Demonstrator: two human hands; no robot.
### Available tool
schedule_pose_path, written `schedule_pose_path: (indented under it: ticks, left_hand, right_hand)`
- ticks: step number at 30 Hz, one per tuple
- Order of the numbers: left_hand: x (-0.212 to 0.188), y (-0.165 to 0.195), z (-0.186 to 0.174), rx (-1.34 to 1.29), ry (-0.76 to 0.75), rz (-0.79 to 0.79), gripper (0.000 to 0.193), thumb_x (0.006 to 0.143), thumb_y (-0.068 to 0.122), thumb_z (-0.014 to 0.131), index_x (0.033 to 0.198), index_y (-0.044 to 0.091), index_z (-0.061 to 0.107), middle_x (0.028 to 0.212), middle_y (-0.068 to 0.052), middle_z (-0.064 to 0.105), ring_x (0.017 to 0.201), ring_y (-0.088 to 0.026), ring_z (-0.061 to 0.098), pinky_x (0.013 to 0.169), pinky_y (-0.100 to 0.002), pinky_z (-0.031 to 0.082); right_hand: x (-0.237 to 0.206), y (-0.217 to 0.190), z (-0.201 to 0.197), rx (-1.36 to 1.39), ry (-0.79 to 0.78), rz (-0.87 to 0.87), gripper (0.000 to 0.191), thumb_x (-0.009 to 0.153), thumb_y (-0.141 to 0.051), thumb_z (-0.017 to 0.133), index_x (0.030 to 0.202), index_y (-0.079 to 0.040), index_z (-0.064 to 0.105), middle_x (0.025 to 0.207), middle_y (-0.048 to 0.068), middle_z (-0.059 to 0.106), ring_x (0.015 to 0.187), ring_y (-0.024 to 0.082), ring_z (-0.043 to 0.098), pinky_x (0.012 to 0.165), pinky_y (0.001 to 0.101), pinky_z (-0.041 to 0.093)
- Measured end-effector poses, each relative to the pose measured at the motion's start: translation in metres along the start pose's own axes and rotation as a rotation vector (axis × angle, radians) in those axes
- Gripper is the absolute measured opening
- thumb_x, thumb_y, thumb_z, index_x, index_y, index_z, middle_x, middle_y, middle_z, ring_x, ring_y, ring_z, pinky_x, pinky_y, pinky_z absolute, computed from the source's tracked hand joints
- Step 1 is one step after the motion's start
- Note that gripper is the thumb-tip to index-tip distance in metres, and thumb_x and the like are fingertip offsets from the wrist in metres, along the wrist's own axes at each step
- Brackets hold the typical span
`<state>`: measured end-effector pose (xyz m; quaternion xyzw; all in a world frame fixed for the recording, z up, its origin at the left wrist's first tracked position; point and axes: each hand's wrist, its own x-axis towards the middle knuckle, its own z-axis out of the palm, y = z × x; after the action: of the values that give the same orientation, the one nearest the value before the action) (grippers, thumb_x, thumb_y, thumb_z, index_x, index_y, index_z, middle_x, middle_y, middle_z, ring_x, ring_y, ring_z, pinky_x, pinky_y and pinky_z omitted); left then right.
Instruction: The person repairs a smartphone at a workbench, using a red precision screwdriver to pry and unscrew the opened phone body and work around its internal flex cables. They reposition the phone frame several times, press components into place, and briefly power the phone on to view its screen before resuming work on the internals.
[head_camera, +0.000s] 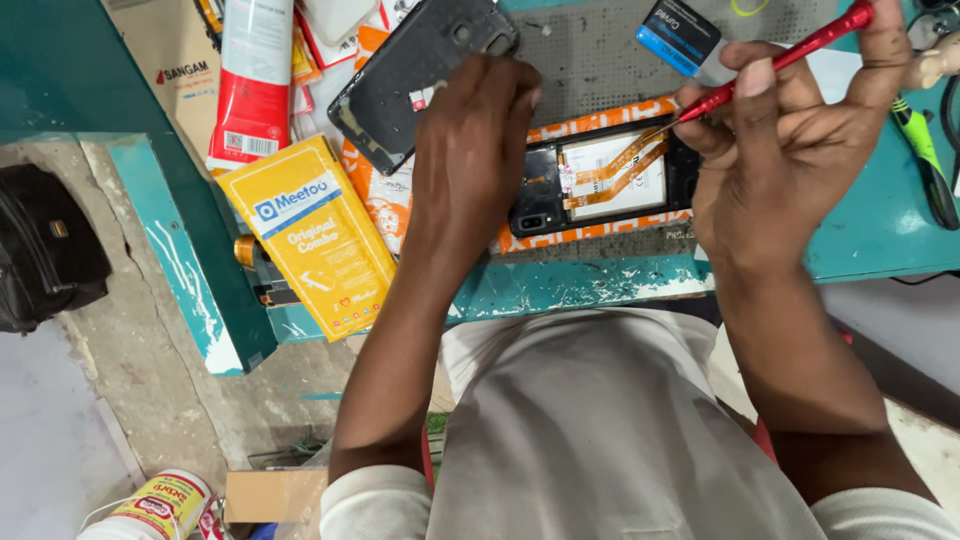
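Phone (600, 180): opened, back removed, orange flex cables exposed; lies on orange mat (600, 232) on teal bench (870, 240).
Left hand (470, 160): fingers curled down, pressing phone's left end.
Right hand (790, 140): fingers pinched around red screwdriver (790, 55), tip at phone's upper edge.
Back cover (415, 75): beside left hand.
Yellow box (310, 235): bench's left edge.

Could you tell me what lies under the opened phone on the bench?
The opened phone lies on an orange printed sheet over a grey mat. The left hand hides the phone's left end.
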<state>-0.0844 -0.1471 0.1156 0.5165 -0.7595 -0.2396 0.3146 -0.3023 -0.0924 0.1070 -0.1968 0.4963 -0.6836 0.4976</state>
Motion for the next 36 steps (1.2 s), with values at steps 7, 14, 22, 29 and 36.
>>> schedule_pose_path:
  ticks: [7,14,22,29,36]
  left_hand:
    - [-0.023,0.041,-0.006,-0.198,-0.047,0.167,0.015,0.11,0.01,0.066,0.124,0.007,0.067,0.114,-0.006,0.068,0.106,-0.025,0.069,0.088,-0.037,0.055]
    - [-0.023,0.043,0.002,-0.005,0.052,0.317,0.022,0.106,0.007,0.072,0.127,0.004,0.066,0.119,-0.006,0.066,0.1,-0.021,0.068,0.088,-0.035,0.055]
    - [-0.02,0.036,0.001,0.268,0.072,0.506,0.031,0.102,0.007,0.07,0.13,-0.003,0.063,0.125,-0.013,0.065,0.096,-0.023,0.065,0.087,-0.037,0.055]
    - [-0.014,0.035,0.003,-0.014,0.242,0.381,0.019,0.095,0.001,0.078,0.111,0.003,0.068,0.104,-0.008,0.068,0.085,-0.022,0.067,0.072,-0.033,0.056]
    - [-0.02,0.033,0.003,-0.393,0.124,0.012,0.003,0.106,0.001,0.058,0.104,0.002,0.058,0.083,-0.009,0.059,0.06,-0.02,0.054,0.056,-0.031,0.044]
  right_hand:
    - [0.001,-0.008,0.014,0.024,0.028,0.009,0.079,0.114,0.007,0.058,0.17,-0.016,0.007,0.108,0.026,0.061,0.08,0.031,0.071,0.071,0.0385,0.064]
    - [-0.003,-0.011,0.018,0.002,0.012,-0.003,0.076,0.116,0.007,0.059,0.168,-0.015,0.009,0.108,0.024,0.062,0.081,0.03,0.071,0.071,0.0379,0.064]
    - [-0.007,-0.011,0.026,0.084,0.064,0.025,0.068,0.113,0.004,0.06,0.166,-0.012,0.019,0.107,0.022,0.063,0.08,0.029,0.072,0.071,0.0362,0.064]
    - [-0.004,-0.01,0.016,0.128,0.064,0.027,0.061,0.118,0.001,0.059,0.164,-0.011,0.022,0.11,0.022,0.061,0.085,0.029,0.071,0.074,0.0364,0.062]
    - [-0.001,-0.008,0.008,0.095,0.039,-0.002,0.062,0.116,-0.001,0.06,0.163,-0.012,0.021,0.109,0.021,0.062,0.084,0.028,0.072,0.073,0.036,0.064]
